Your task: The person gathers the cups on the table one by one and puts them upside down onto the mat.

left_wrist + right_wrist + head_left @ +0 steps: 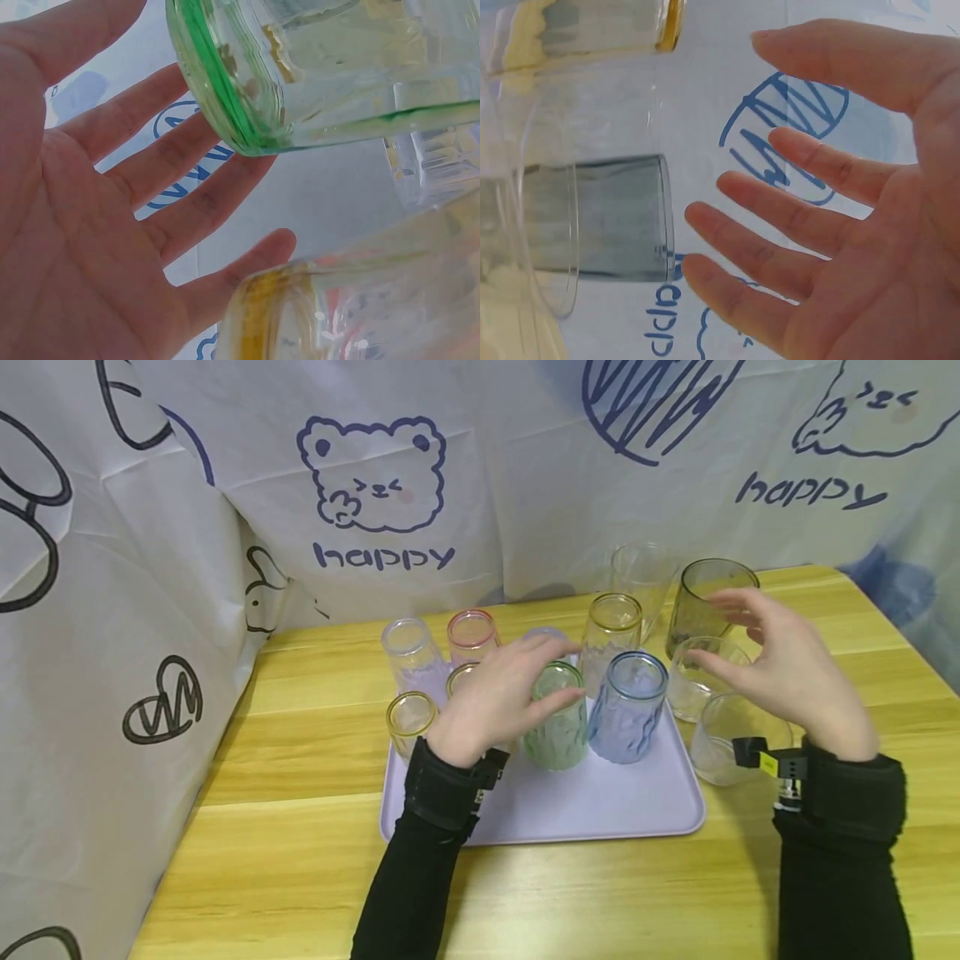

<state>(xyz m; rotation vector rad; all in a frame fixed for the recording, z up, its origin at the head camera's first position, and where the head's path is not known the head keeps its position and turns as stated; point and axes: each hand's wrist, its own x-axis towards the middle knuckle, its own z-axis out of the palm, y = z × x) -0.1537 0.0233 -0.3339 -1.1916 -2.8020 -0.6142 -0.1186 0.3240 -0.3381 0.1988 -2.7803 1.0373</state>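
On a pale lilac tray [600,810] stand several ridged glasses, narrower at the top. Over them reaches my left hand [498,697], fingers extended and holding nothing. Its thumb and fingers spread beside a green glass [557,739]; in the left wrist view the green rim [225,90] overlaps the fingers. A blue glass [628,718] is just right of the green one. Off the tray's right side, my right hand [795,668] hovers with fingers apart above two clear tumblers, a nearer one [712,760] and a farther one [693,693]. A smoky grey glass [690,610] stands behind its fingertips.
More tray glasses include a yellow-rimmed one [615,614] at the back, a pink-rimmed one [472,631] and a clear one [408,647]. Another yellow-rimmed glass [411,714] sits at the left edge. A tall clear glass [641,568] stands by the curtain [525,485].
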